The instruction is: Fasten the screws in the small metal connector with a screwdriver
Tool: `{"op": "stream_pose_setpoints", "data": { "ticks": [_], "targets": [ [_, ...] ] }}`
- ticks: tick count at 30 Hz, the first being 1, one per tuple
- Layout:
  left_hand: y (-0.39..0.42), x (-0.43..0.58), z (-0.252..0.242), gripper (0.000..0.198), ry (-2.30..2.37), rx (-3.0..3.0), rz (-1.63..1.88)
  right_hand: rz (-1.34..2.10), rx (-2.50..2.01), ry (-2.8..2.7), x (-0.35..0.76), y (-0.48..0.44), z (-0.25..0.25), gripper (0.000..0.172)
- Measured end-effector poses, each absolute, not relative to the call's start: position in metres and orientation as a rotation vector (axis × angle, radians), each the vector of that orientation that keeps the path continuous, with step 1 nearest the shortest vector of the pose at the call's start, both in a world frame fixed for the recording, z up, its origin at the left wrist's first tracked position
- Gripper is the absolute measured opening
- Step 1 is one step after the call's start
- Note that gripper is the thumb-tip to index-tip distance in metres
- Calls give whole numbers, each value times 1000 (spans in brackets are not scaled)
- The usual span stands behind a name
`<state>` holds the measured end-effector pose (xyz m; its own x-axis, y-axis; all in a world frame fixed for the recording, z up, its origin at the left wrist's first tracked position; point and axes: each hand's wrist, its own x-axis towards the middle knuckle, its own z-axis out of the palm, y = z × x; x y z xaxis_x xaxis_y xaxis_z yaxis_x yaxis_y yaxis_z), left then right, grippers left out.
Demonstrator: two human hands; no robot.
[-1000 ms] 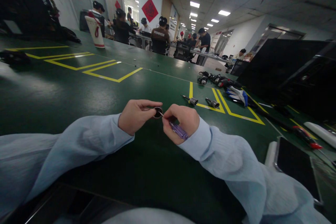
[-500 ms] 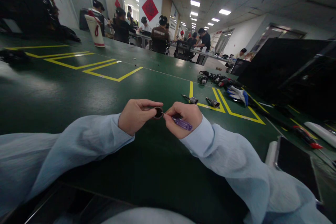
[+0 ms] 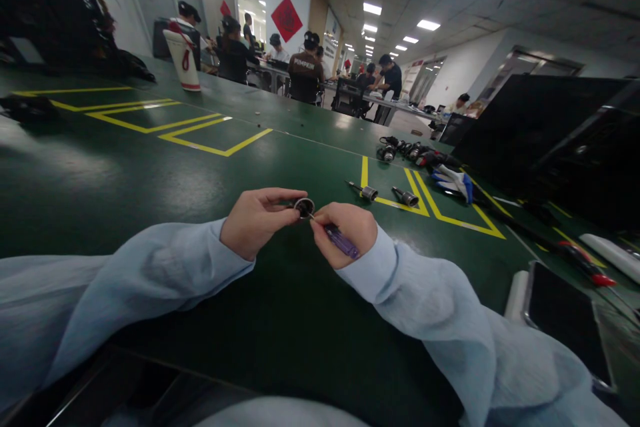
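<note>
Centre of frame, above a green table [image 3: 200, 193]: one round metal-rimmed part [image 3: 305, 207], dark inside, its mouth towards the right; pinched between thumb and fingers of the left hand [image 3: 260, 221]. Beside it, one purple-handled tool [image 3: 342, 242], slender-tipped, gripped by the right hand [image 3: 346, 230], fingers closed about it.

Step in hand, by judgement: fine work with the tip at the part's rim. Contact or depth: cannot be told. Next move would call for a steady left pinch and a careful tip angle.

Obstruction: right fingers hide much of the tool's shaft.

Right of centre, lying by yellow tape [image 3: 395, 204]: two shafted metal fittings [image 3: 369, 193], [image 3: 409, 198]. Farther right: blue-and-white glove [image 3: 454, 181]; red-and-black tool [image 3: 585, 263]. Lower right: dark-screened device [image 3: 565, 320], near the right sleeve [image 3: 445, 300]. Upper left: pale cup [image 3: 184, 57].
</note>
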<state>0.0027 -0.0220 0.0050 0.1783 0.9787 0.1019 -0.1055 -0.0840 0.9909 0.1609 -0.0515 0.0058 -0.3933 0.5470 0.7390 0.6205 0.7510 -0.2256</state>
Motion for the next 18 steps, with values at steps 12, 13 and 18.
{"op": "stream_pose_setpoints", "data": {
  "ticks": [12,13,18],
  "targets": [
    [-19,6,6,32,936,1163,1250,972,-796,-1226,159,-43,-7,22],
    [-19,6,6,32,937,1157,1251,960,-793,-1230,159,-44,-6,21],
    [-19,5,6,32,941,1156,1237,938,-830,-1245,159,-46,-5,21]
  ]
}}
